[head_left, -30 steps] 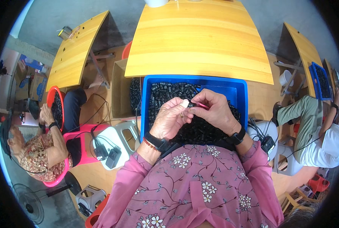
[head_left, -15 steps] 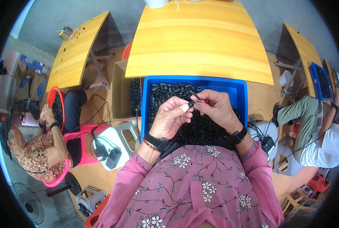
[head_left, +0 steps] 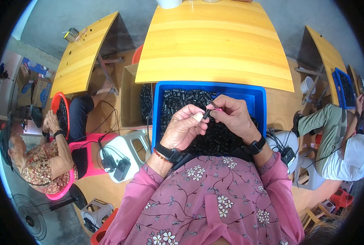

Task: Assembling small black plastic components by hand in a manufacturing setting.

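Note:
Over a blue plastic tray on my lap, my two hands meet. My left hand pinches a small black plastic piece between thumb and fingers; something pale covers the thumb tip. My right hand is closed on a slim tool, pinkish-red at the part that shows. Its dark tip touches or lies very near the black piece; most of it is hidden by my fingers. Beneath my hands, many small black pieces fill much of the tray.
A yellow wooden table stands just beyond the tray. Left of it is a cardboard box with black pieces inside. Stools with cables and black adapters flank me. One co-worker sits at left with a red basin, another at right.
The black piece has turned slightly in my left fingers, now pointing more downward. My right hand has shifted a little with the tool. The co-worker at right has moved a hand toward the blue tray there.

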Motion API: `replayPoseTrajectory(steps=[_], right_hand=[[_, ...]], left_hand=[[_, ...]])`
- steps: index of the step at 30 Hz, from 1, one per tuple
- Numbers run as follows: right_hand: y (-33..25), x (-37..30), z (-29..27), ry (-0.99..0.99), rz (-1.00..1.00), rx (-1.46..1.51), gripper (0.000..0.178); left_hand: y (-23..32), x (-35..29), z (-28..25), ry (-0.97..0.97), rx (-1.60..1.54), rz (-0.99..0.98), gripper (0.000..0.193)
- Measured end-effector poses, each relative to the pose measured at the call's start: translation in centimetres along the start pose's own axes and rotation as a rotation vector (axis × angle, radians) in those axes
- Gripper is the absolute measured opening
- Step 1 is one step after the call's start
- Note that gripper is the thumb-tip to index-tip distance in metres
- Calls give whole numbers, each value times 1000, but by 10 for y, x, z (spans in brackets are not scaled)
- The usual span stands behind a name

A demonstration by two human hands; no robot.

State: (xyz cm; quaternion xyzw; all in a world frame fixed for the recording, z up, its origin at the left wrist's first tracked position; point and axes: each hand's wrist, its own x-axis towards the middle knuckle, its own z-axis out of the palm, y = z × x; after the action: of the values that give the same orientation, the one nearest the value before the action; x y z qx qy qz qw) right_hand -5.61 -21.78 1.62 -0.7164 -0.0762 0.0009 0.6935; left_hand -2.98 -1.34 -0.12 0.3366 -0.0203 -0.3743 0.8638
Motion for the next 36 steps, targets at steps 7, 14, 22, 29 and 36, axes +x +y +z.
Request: replayPoseTrajectory(steps=[7,14,22,29,36], right_hand=[[1,0,5,0,-130,-12,15],[3,-1,1,-19,-24,-15,12],[-15,0,6,79,12,-21,13],[-7,0,16,11,-347,-366,18],[-2,-1,17,50,-404,-437,20]], left_hand=[[-1,1,2,25,-16,-15,6],[-3,1,-1,8,-47,-64,9],[-4,4,-6,57,-243,-27,18],[-3,4,-9,69,-335,-26,17],[-6,5,-10,33,-366,-9,17]])
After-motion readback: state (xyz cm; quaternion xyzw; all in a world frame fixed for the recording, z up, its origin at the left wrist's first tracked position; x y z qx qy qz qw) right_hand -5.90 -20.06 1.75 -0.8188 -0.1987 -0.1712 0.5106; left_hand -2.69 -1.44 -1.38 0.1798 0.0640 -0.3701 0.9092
